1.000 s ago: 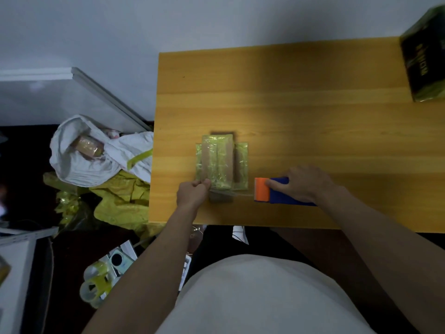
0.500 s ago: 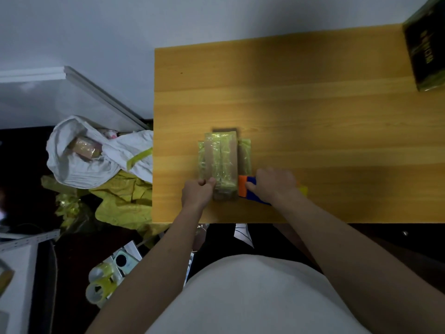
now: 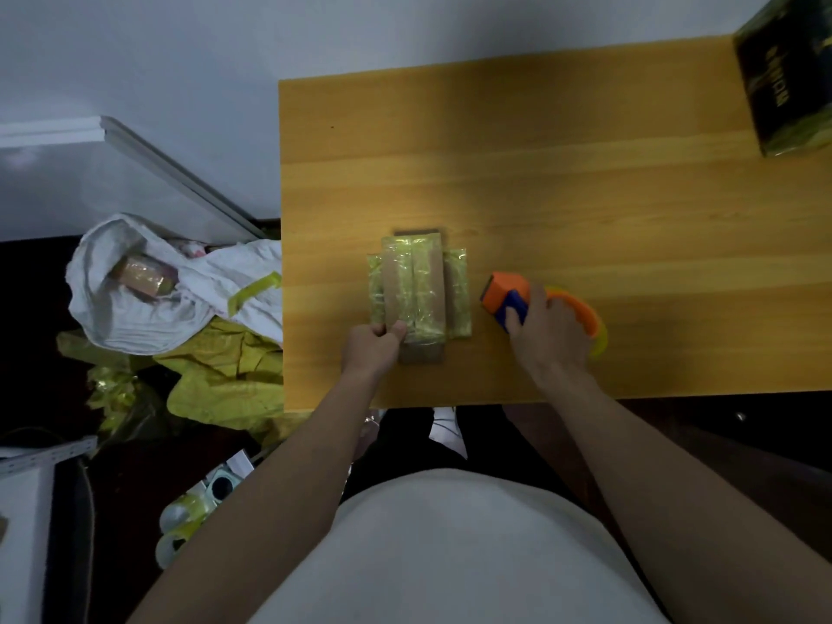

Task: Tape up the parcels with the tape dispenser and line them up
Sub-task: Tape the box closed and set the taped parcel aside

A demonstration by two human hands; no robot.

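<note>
vs half a sec ago: tape dispenser [image 3: 511, 298] no longer butts against the parcel stack [image 3: 418, 292]; it's now off to the right w/ bare worktop [image 3: 585, 173] between. right hand [image 3: 551, 335] grip wraps the dispenser body, orange nose pointing far-left. left hand [image 3: 371, 346] unchanged, grip pinching the stack's near-left corner, thumb on top. stack sits mid-worktop, towards the near edge, taped parcels piled lengthwise. dark box [image 3: 785, 74] at far right corner. white bag [image 3: 148, 290] w/ another parcel on floor at left.
</note>
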